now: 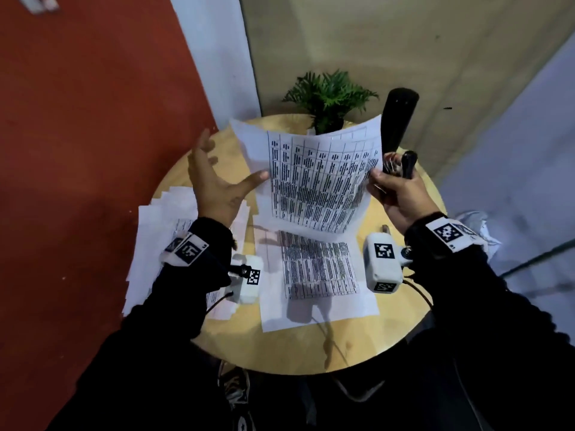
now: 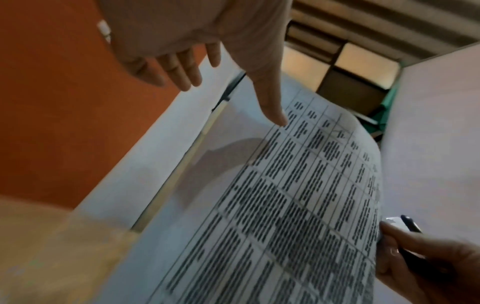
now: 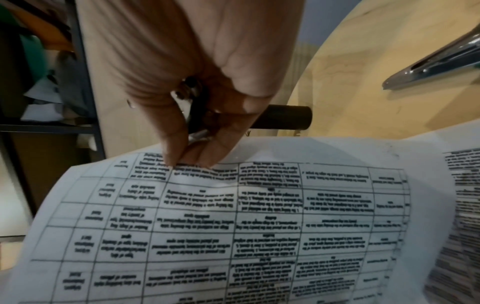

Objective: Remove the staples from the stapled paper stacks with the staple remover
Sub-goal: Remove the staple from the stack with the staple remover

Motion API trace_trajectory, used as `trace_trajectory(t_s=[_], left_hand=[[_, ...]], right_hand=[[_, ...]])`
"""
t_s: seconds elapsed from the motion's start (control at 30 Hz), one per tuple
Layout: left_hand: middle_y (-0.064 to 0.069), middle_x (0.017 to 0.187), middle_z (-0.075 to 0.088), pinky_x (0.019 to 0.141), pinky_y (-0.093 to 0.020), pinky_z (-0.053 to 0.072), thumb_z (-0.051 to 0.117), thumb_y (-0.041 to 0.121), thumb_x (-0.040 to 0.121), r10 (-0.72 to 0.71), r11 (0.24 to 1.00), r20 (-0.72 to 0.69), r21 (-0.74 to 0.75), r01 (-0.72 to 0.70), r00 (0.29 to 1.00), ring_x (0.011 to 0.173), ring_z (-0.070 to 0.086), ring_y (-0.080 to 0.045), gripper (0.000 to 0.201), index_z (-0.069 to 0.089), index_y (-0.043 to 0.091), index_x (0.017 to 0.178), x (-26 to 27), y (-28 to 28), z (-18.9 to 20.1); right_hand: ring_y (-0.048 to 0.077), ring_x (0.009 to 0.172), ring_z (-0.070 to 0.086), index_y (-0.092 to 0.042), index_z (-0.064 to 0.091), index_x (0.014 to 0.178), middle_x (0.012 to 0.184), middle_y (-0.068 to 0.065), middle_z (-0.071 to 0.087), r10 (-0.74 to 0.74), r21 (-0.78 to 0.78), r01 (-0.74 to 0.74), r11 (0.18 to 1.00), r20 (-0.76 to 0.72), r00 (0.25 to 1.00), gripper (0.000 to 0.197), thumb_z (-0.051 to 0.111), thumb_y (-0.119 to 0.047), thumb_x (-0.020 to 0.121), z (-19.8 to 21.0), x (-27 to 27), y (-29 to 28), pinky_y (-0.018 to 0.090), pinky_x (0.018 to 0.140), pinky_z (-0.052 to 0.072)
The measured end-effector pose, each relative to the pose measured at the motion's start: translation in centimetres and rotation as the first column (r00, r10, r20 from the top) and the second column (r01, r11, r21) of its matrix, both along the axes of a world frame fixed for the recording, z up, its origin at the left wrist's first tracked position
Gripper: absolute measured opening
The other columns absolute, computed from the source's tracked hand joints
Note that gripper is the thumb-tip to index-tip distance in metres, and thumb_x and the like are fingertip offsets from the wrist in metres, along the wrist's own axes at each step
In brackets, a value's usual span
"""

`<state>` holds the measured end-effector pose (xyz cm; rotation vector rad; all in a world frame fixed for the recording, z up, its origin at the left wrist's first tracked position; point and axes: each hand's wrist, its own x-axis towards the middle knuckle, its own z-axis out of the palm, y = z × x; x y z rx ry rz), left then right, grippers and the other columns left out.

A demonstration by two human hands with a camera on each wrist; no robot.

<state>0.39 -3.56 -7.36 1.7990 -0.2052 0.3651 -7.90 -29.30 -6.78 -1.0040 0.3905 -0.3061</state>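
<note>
A printed sheet with a table on it (image 1: 320, 181) is lifted and curved above the round wooden table (image 1: 311, 346). My right hand (image 1: 389, 185) pinches the sheet's right edge with thumb and fingertips (image 3: 197, 158). The same hand holds the black and metal staple remover (image 3: 192, 115) in its palm, and the remover's top shows in the head view (image 1: 407, 163). My left hand (image 1: 224, 178) is spread open left of the sheet. Its thumb tip (image 2: 279, 119) lies at the sheet's left edge. A second printed sheet (image 1: 314, 272) lies flat below.
A loose pile of white papers (image 1: 155, 241) covers the table's left side and overhangs its rim. A potted green plant (image 1: 329, 98) and a black stapler (image 1: 398, 119) stand at the far edge. A red wall (image 1: 93, 150) is close on the left.
</note>
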Motion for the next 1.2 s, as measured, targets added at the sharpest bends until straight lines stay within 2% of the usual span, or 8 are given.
trace_trajectory(t_s=[0.13, 0.33, 0.47, 0.6, 0.77, 0.9, 1.03, 1.2], left_hand=[[0.010, 0.124, 0.048, 0.105, -0.033, 0.039, 0.080, 0.059, 0.052, -0.168, 0.977, 0.148, 0.159, 0.145, 0.975, 0.122, 0.047, -0.018, 0.094, 0.041, 0.030, 0.132, -1.1, 0.3, 5.5], [-0.010, 0.083, 0.070, 0.074, -0.037, 0.053, 0.085, 0.031, 0.059, -0.387, 0.917, 0.026, 0.117, 0.382, 0.922, 0.078, 0.062, -0.018, 0.037, 0.070, 0.011, 0.086, -4.4, 0.8, 13.2], [-0.010, 0.094, 0.072, 0.077, -0.031, 0.055, 0.074, 0.004, 0.076, -0.479, 0.868, -0.049, 0.121, 0.481, 0.876, 0.082, 0.066, -0.018, 0.026, 0.068, 0.000, 0.101, -6.9, 1.3, 15.7], [-0.017, 0.092, 0.073, 0.075, -0.033, 0.054, 0.078, 0.016, 0.068, -0.466, 0.881, -0.009, 0.091, 0.465, 0.885, 0.078, 0.066, -0.020, 0.026, 0.072, 0.005, 0.090, -8.4, 2.0, 17.9], [0.004, 0.075, 0.074, 0.065, -0.023, 0.054, 0.077, 0.010, 0.074, -0.493, 0.863, 0.028, 0.143, 0.484, 0.870, 0.069, 0.065, -0.009, 0.012, 0.072, 0.014, 0.083, -9.9, 2.5, 19.7], [-0.020, 0.093, 0.072, 0.079, -0.047, 0.054, 0.070, 0.037, 0.060, -0.421, 0.904, 0.082, 0.118, 0.411, 0.903, 0.078, 0.062, -0.019, 0.033, 0.074, 0.017, 0.086, -10.4, 2.3, 19.7], [-0.013, 0.081, 0.070, 0.069, -0.030, 0.050, 0.066, 0.043, 0.054, -0.406, 0.911, 0.072, 0.116, 0.397, 0.911, 0.071, 0.058, -0.014, 0.030, 0.070, 0.023, 0.075, -10.9, 2.0, 19.7], [-0.013, 0.086, 0.072, 0.075, -0.034, 0.051, 0.075, 0.033, 0.062, -0.449, 0.889, 0.021, 0.112, 0.444, 0.893, 0.076, 0.061, -0.015, 0.026, 0.072, 0.013, 0.079, -11.4, 2.1, 18.9]], right_hand=[[0.002, 0.057, 0.063, -0.018, 0.048, 0.091, 0.061, -0.009, 0.065, 0.051, 0.000, -0.051, 0.999, 0.040, 0.998, 0.031, 0.048, 0.013, 0.086, 2.5, -1.7, 1.2, 0.019, 0.057, 0.054], [0.004, 0.058, 0.064, -0.018, 0.049, 0.081, 0.065, -0.006, 0.068, 0.085, 0.116, -0.101, 0.988, 0.136, 0.987, 0.041, 0.072, -0.001, 0.052, 6.3, -5.0, 2.3, 0.017, 0.053, 0.053], [0.002, 0.051, 0.062, -0.018, 0.049, 0.076, 0.060, -0.008, 0.067, 0.060, 0.083, -0.071, 0.994, 0.125, 0.990, 0.031, 0.045, 0.010, 0.088, 8.0, -6.5, 2.8, 0.015, 0.052, 0.052], [0.003, 0.049, 0.060, -0.018, 0.049, 0.075, 0.057, -0.007, 0.064, 0.041, 0.081, -0.052, 0.995, 0.141, 0.989, 0.031, 0.045, 0.009, 0.089, 9.5, -7.6, 3.5, 0.016, 0.050, 0.052], [0.003, 0.053, 0.064, -0.018, 0.048, 0.080, 0.056, -0.009, 0.065, -0.017, 0.052, 0.009, 0.999, 0.164, 0.986, 0.026, 0.049, 0.006, 0.089, 10.8, -8.3, 4.6, 0.015, 0.044, 0.048], [-0.003, 0.043, 0.056, -0.023, 0.042, 0.082, 0.063, -0.011, 0.056, -0.159, -0.152, 0.194, 0.969, 0.214, 0.964, 0.024, 0.063, -0.012, 0.086, 11.8, -8.9, 5.6, 0.010, 0.036, 0.034], [-0.002, 0.036, 0.040, -0.024, 0.037, 0.083, 0.069, -0.004, 0.049, -0.204, -0.321, 0.321, 0.891, 0.350, 0.914, 0.047, 0.070, -0.056, 0.071, 13.2, -9.7, 6.4, 0.011, 0.033, 0.027], [0.000, 0.051, 0.044, -0.022, 0.043, 0.094, 0.079, -0.005, 0.049, 0.037, -0.532, 0.155, 0.832, 0.332, 0.943, 0.075, 0.056, -0.084, 0.055, 14.5, -10.2, 8.1, 0.015, 0.046, 0.037]])
